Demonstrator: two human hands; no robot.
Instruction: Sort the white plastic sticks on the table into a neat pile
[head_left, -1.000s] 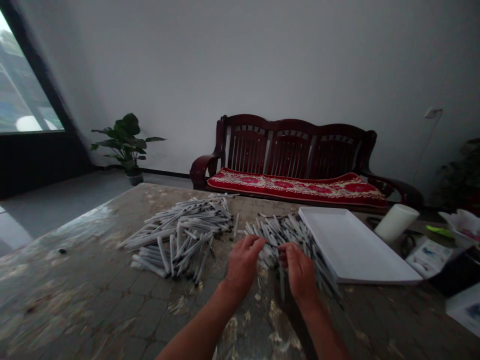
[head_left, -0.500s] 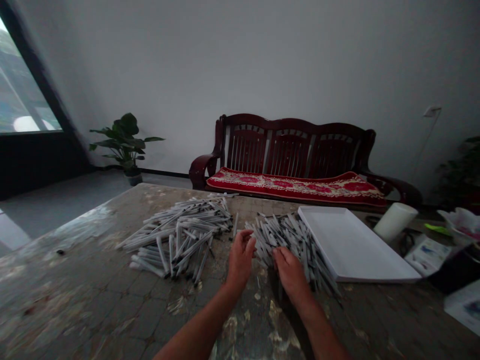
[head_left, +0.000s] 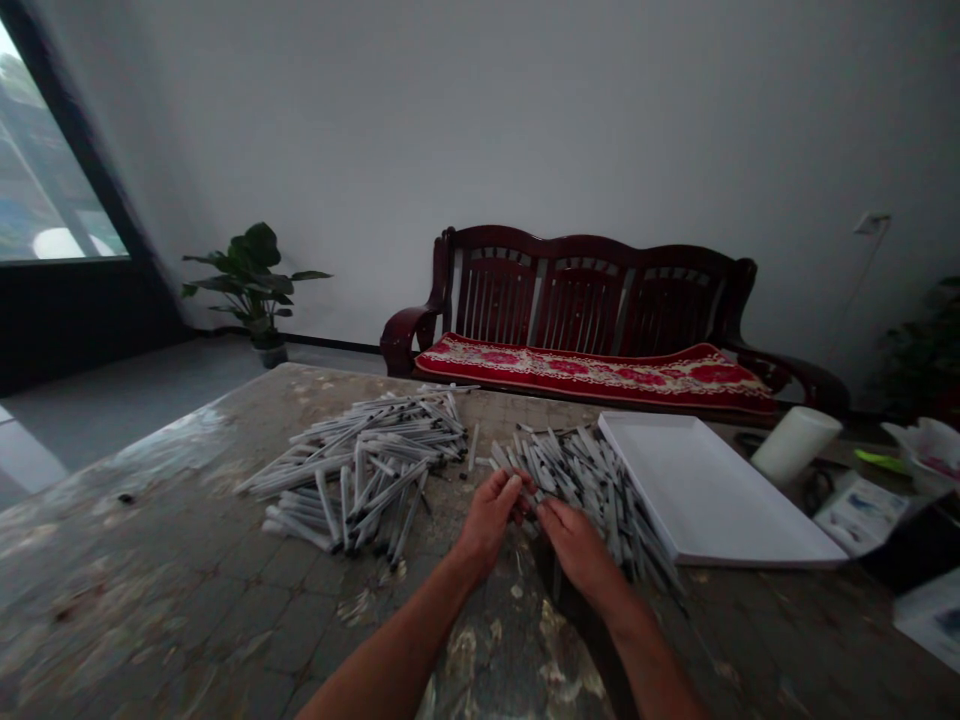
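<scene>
My left hand (head_left: 487, 520) and my right hand (head_left: 572, 540) meet just in front of the right pile of pens (head_left: 577, 465). Both are closed with pinched fingers on what looks like one slim, pale pen (head_left: 527, 497), mostly covered by the fingers. The pens in that pile have whitish, translucent barrels and dark ends, lying criss-cross. A second, wider pile of similar pens (head_left: 375, 445) spreads to the left of my left hand. Between the two piles one single pen (head_left: 473, 448) lies on the table.
The worn, patterned table (head_left: 247, 600) carries a shallow white tray (head_left: 727, 490) right of the pens. Beyond it are a white roll (head_left: 796, 445), a small printed box (head_left: 859, 508) and a white bowl (head_left: 926, 450). A wooden bench (head_left: 577, 300) stands behind the table.
My left hand has closed and moved right to meet my right hand at the pen. The right hand has shifted slightly left. The piles look the same.
</scene>
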